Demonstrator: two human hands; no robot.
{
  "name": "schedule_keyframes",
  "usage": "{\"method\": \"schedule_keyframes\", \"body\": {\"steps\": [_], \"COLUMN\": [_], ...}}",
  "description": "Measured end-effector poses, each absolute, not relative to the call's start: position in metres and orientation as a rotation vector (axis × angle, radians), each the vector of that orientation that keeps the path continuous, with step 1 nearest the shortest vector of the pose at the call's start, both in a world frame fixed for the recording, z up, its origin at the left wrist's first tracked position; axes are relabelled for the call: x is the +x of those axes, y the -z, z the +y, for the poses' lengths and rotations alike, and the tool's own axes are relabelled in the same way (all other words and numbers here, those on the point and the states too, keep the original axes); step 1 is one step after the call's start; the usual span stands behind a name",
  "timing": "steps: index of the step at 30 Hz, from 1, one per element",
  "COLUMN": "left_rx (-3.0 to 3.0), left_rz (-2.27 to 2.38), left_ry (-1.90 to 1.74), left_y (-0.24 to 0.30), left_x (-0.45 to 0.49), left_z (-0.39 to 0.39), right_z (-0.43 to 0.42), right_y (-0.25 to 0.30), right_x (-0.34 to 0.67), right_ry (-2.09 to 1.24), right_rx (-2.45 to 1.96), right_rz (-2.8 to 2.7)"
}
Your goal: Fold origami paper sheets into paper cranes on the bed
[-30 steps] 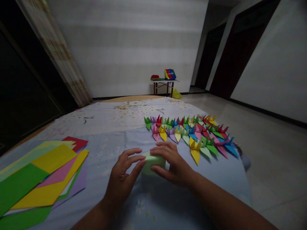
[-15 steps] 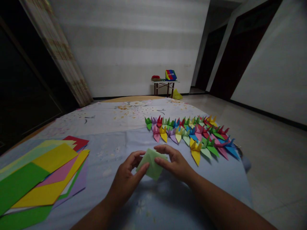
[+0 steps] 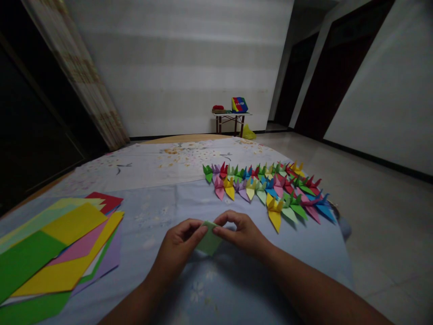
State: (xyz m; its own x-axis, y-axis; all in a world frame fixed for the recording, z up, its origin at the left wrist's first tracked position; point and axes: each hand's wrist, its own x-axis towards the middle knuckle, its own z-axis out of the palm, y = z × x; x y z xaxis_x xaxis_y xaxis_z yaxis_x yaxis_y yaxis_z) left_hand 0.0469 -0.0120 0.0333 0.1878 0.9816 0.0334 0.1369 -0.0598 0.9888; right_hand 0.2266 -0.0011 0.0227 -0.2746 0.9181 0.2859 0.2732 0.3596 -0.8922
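the left hand (image 3: 177,243) and the right hand (image 3: 246,232) meet over the near middle of the blue cloth (image 3: 135,246), with a small piece of pale green paper (image 3: 210,243) between them. each hand is closed to a pinch on it: the left thumb lies on the near face and its forefinger goes behind, while the right thumb and forefinger make a loop and nip the upper right edge. the remaining fingers are loosely bent. holding it from both sides probably keeps the folded layers lined up and lets the thumbs press on a crease.

the loose sheets (image 3: 72,248) lie fanned out on the left, perhaps so that single colours are easy to take. the folded birds (image 3: 269,185) stand in rows on the right, away from the forearms, likely so that no sleeve or wrist knocks them. they point roughly the same way, which suggests care in setting them out.

the green paper is a compact, folded diamond, its lower corner aimed at the near side. its face looks flat and matt, a little darker than its upper tip. fingers cover its side corners, and whether the lower corner touches the cloth i cannot tell.
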Motion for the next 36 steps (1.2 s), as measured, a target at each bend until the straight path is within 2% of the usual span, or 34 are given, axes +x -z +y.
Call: {"method": "schedule_keyframes", "body": {"steps": [17, 24, 28, 31, 36], "left_rx": [1.220, 1.107, 1.419, 1.974, 2.667], "left_rz": [1.236, 1.246, 1.369, 1.443, 1.338], "left_ry": [-1.078, -1.041, -1.118, -1.118, -0.619], "left_y": [-0.032, -0.021, -0.016, -0.010, 0.005], "left_x": [0.048, 0.045, 0.038, 0.033, 0.040], "left_z": [-0.009, -0.001, 0.005, 0.005, -0.006], "right_z": [0.002, 0.008, 0.015, 0.020, 0.022], "right_y": [-0.016, -0.009, 0.001, 0.006, 0.007], "right_x": [0.219, 0.217, 0.217, 0.220, 0.224], "right_ry": [-1.067, -1.217, -1.150, -0.963, -0.508], "right_rx": [-1.087, -1.098, -1.227, -1.362, -1.525], "right_rz": [-1.763, -1.663, -1.620, -1.686, -2.025]}}
